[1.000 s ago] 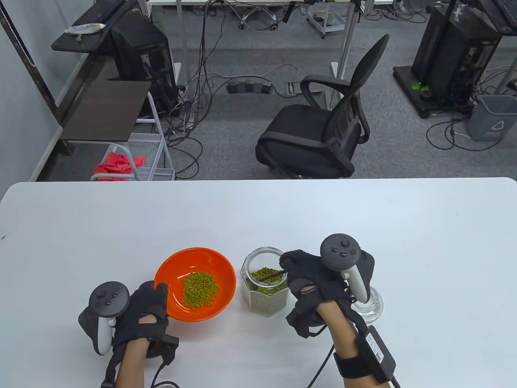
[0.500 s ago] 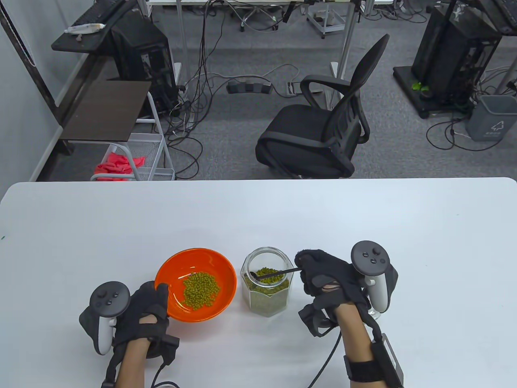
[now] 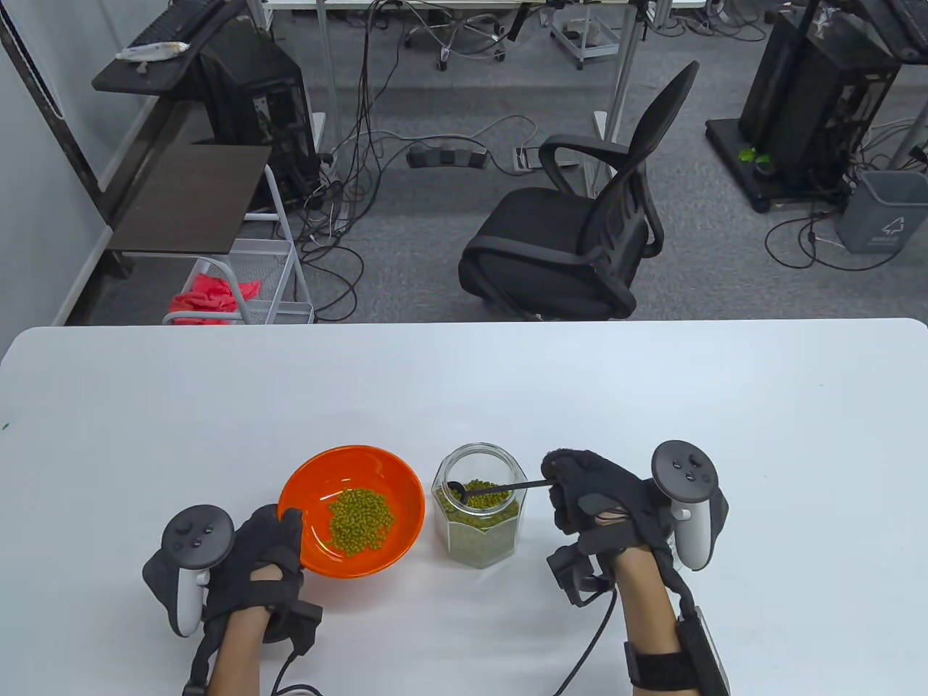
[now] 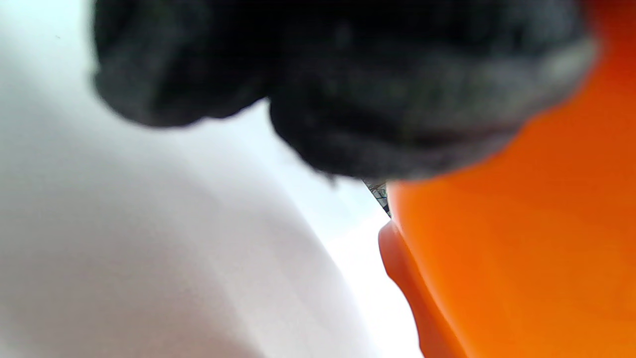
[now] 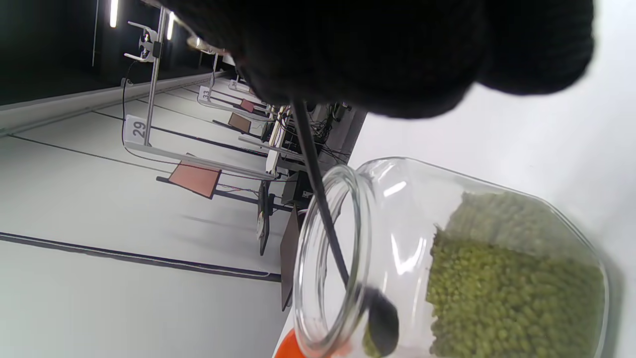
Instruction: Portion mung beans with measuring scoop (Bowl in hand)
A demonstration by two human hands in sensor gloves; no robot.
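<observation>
White table point(image 3: 652, 391), bean jar point(image 3: 476, 540)

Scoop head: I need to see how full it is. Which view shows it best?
The right wrist view: the scoop head is close, inside the jar mouth. The table view shows it tiny. The left wrist view misses it.

On the worktop point(image 3: 464, 377), the bowl point(image 3: 351, 510) sits at 9 o'clock of the jar point(image 3: 476, 515). Mung beans point(image 3: 360, 520) lie in both. The scoop point(image 3: 487, 491) reaches into the jar from 3 o'clock.
</observation>
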